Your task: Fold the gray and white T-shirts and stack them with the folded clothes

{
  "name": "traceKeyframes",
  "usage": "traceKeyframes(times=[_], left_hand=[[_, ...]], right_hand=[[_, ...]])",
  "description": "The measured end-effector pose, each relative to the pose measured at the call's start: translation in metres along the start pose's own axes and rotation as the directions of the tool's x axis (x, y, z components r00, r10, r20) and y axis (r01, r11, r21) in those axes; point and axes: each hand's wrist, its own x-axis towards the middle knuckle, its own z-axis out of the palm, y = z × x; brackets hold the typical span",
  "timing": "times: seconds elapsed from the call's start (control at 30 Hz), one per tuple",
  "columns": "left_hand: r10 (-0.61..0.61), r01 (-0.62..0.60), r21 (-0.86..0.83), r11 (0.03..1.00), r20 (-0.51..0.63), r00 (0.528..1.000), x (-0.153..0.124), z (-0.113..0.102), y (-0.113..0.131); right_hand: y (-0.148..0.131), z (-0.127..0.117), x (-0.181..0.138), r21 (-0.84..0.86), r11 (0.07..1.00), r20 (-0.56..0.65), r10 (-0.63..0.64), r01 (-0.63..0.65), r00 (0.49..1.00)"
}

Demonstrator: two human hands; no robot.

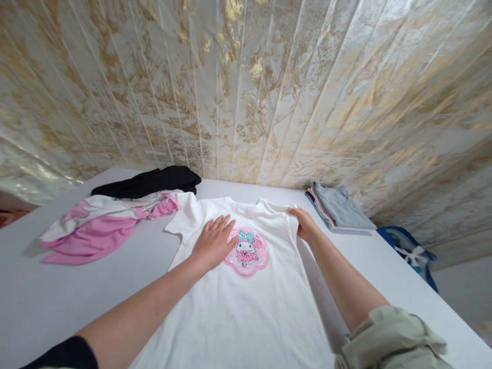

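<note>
Gold-streaked backdrop (249,102), pale table (57,297)

On it, a white T-shirt (269,292) runs lengthwise far to near, beneath the left hand (215,238) (flat, fingers loosely spread); the right hand (303,223) apparently pinches the nearer sleeve (291,221), grip partly hidden.

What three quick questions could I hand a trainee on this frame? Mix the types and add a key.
1. Multiple choice: on what does the left hand lie with its fingers spread?
a) the black garment
b) the white T-shirt
c) the pink-and-white garment
2. True or false: the T-shirt lies with its front print hidden underneath.
3. Short answer: which hand is nearer the folded stack with grey cloth on top?

Key:
1. b
2. False; the pink print faces up, in view beside the left hand.
3. The right hand, which is at the T-shirt's shoulder edge on the same side as the stack.
</note>
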Motion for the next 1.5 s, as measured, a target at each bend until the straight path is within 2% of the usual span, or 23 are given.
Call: traceKeyframes(times=[0.17,0.23,0.3,0.37,0.43,0.53,0.6,0.67,0.73,0.83,0.87,0.93,1.03,1.13,1.27,1.5], left_hand=[[-0.001,0.001,0.002,1.0,0.002,1.0,0.0,0.002,-0.002],[0.001,-0.001,-0.001,1.0,0.001,1.0,0.0,0.003,-0.003],[0.0,0.0,-0.008,1.0,-0.001,1.0,0.001,0.003,-0.003],[0.0,0.0,-0.012,1.0,-0.002,1.0,0.001,0.003,-0.003],[0.002,-0.002,-0.011,1.0,-0.004,1.0,0.0,0.002,-0.002],[-0.004,0.004,-0.008,1.0,-0.008,1.0,0.0,0.0,0.0],[-0.009,0.009,-0.013,1.0,-0.006,1.0,0.0,-0.001,0.0],[-0.006,0.006,-0.018,1.0,-0.001,1.0,0.0,-0.001,0.0],[-0.004,0.004,-0.019,1.0,0.003,1.0,0.0,0.0,-0.001],[-0.008,0.008,-0.017,1.0,-0.001,1.0,-0.001,0.001,-0.001],[-0.011,0.01,-0.016,1.0,-0.005,1.0,-0.001,0.001,0.0],[-0.017,0.017,-0.02,1.0,-0.003,1.0,-0.001,0.001,0.0],[-0.037,0.039,-0.047,0.998,0.038,0.999,0.008,0.0,-0.002],[-0.083,0.088,-0.064,0.994,0.084,0.993,0.029,-0.001,-0.009],[-0.118,0.119,-0.007,0.993,0.037,0.992,0.055,0.0,-0.02],[-0.1,0.1,0.014,0.995,0.011,0.995,0.056,-0.002,-0.028]], right_hand=[[-0.003,-0.003,0.004,-0.119,0.991,-0.05,-0.074,0.068,0.996],[-0.007,-0.007,0.007,-0.227,0.963,-0.05,-0.159,0.144,0.986],[-0.012,-0.012,0.008,-0.355,0.904,0.0,-0.253,0.236,0.968],[-0.019,-0.017,0.008,-0.496,0.809,0.081,-0.317,0.314,0.945],[-0.027,-0.021,0.006,-0.666,0.673,0.106,-0.339,0.32,0.935],[-0.036,-0.024,0.003,-0.909,0.393,-0.024,-0.373,0.135,0.927],[-0.041,-0.02,-0.001,-0.972,0.236,-0.099,-0.396,-0.003,0.913],[-0.042,-0.005,-0.009,-0.99,0.143,-0.058,-0.386,-0.003,0.921],[-0.037,0.02,-0.021,-0.981,0.143,0.072,-0.345,0.128,0.936],[-0.021,0.065,-0.044,-0.89,0.259,0.306,-0.272,0.376,0.912],[-0.014,0.077,-0.05,-0.869,0.286,0.341,-0.246,0.404,0.907],[-0.002,0.094,-0.057,-0.865,0.316,0.333,-0.221,0.39,0.917],[0.008,0.098,-0.054,-0.866,0.327,0.327,-0.201,0.378,0.923],[0.006,0.093,-0.041,-0.859,0.328,0.349,-0.188,0.394,0.918],[0.003,0.094,-0.027,-0.86,0.332,0.346,-0.178,0.387,0.921],[0.006,0.092,-0.024,-0.836,0.366,0.347,-0.222,0.408,0.911]])
